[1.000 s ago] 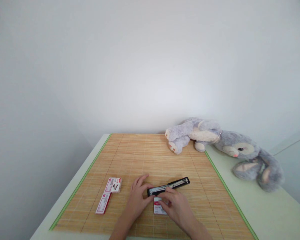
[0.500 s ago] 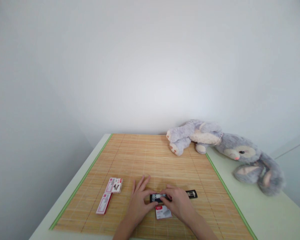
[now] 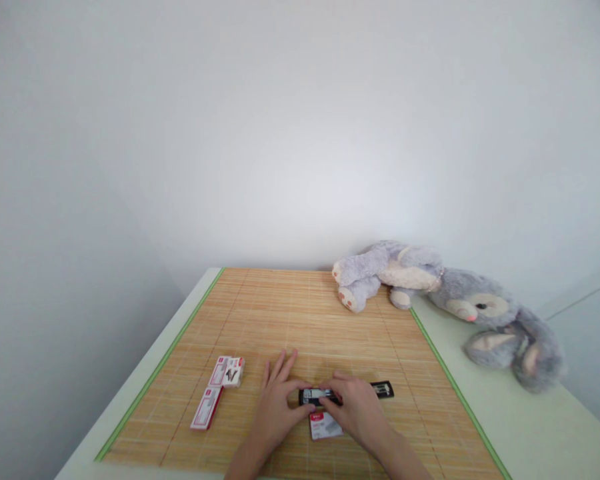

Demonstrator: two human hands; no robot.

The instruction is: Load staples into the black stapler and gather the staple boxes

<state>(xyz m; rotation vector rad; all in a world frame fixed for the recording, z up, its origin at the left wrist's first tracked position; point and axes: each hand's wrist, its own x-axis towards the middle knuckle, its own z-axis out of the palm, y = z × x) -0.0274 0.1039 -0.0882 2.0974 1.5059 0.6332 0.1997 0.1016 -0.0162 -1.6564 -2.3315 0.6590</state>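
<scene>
Pale counter against plain white wall; green-edged bamboo mat on top. Black stapler on mat's near part: left hand pinches its left end; right hand over its middle, can't tell that grip. Plush rabbit lies far right.

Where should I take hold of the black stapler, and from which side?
Probably the right end of the black stapler, coming from the right: that slim end juts out past the right hand, while the left hand is at the other.
</scene>
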